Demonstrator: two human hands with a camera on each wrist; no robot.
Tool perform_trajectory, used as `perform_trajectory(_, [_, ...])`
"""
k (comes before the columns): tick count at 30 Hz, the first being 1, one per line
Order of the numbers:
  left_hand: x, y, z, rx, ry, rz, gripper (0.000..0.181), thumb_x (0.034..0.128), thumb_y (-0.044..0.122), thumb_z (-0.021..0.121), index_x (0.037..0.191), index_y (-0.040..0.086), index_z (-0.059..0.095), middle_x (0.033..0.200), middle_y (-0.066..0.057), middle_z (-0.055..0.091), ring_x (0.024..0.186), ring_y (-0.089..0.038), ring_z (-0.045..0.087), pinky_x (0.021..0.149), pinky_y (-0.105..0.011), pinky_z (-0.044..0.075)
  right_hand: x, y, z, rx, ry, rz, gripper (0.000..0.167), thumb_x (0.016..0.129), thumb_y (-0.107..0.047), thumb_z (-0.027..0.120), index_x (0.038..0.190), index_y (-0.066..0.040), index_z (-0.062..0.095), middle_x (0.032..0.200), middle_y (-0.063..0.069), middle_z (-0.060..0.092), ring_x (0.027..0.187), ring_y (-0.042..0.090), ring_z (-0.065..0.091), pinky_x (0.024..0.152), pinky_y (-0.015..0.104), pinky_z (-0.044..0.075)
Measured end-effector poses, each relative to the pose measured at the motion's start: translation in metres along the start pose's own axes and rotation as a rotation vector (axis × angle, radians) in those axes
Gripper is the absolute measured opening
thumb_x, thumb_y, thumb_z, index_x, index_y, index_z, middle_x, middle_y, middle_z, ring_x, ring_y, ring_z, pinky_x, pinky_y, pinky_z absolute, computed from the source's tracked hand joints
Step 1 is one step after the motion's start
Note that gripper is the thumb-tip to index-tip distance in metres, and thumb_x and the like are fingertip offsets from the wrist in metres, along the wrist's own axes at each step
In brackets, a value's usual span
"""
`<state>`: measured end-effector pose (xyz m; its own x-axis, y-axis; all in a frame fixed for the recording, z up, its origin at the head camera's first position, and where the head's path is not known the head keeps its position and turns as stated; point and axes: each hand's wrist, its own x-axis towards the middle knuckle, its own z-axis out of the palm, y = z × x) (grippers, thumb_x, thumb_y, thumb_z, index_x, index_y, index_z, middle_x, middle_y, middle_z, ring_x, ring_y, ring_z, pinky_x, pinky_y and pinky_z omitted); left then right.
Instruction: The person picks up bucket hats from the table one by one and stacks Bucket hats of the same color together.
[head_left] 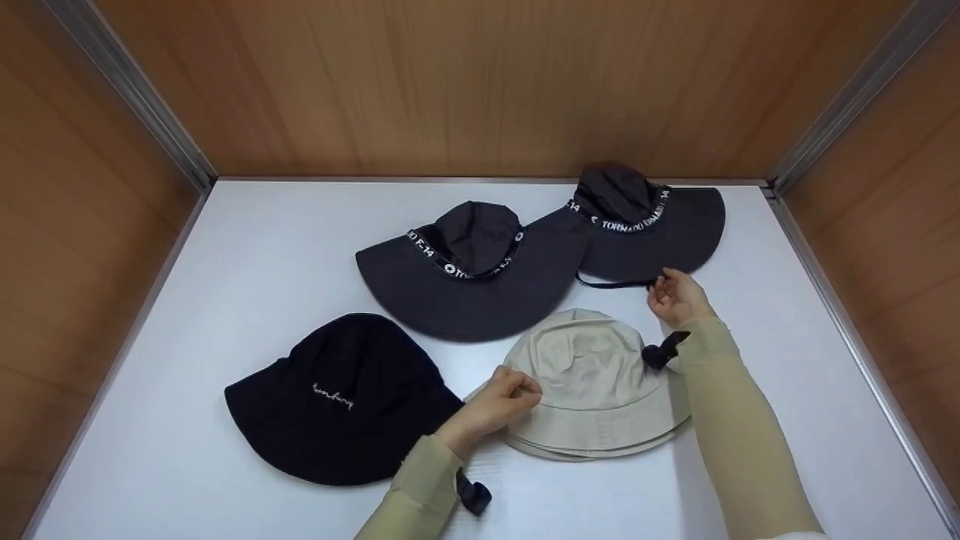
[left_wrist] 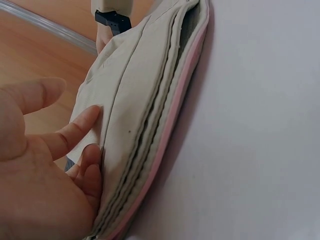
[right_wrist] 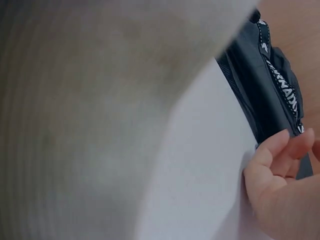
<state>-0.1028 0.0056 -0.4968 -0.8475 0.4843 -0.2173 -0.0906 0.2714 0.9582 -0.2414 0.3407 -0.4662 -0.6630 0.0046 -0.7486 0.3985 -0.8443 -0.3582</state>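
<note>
My left hand is at the left side of a beige bucket hat, its fingers loosely extended. In the left wrist view the fingertips rest against the hat's fabric, and layered brim edges with a pink one show beside them. My right hand, fingers loosely bent, is at the front edge of a dark hat with a lettered band. A thin dark cord runs from under that brim to the fingers. In the right wrist view the fingertips meet the brim; no clear grip shows.
A second dark hat with a lettered band lies left of the first, their brims meeting. A black bucket hat with white script lies at the front left. Wood-grain panels wall the white table at back and sides.
</note>
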Motion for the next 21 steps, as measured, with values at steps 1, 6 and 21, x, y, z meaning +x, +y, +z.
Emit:
perform_trajectory(1, [0.000,-0.001,0.000,0.007,-0.001,0.003,0.017,0.0912,0.018,0.060,0.098,0.002,0.063,0.094,-0.001,0.036,0.087,-0.015,0.039,0.076,-0.024,0.035,0.000,0.000,-0.001,0.020,0.010,0.009,0.016,0.095,-0.013,0.054,0.082,-0.008,0.047,0.073,0.003,0.051,0.068,0.012,0.049,0.074,0.021,0.046])
perform_trajectory(6, [0.002,-0.005,0.001,-0.005,-0.012,0.017,0.019,0.0912,0.015,0.059,0.099,-0.001,0.062,0.091,0.000,0.032,0.086,-0.016,0.035,0.074,-0.022,0.032,0.003,0.002,-0.001,0.050,0.008,0.022,0.022,0.096,-0.014,0.054,0.077,-0.009,0.043,0.067,0.002,0.047,0.062,0.010,0.045,0.063,0.020,0.044])
perform_trajectory(21, [-0.002,-0.003,0.000,0.023,-0.014,0.048,0.020,0.0899,0.016,0.060,0.099,-0.002,0.062,0.090,0.001,0.031,0.086,-0.015,0.033,0.075,-0.022,0.031,0.022,-0.001,-0.003,0.018,0.062,0.111,0.024,0.094,-0.013,0.059,0.072,-0.007,0.050,0.058,0.003,0.048,0.050,0.011,0.043,0.046,0.023,0.042])
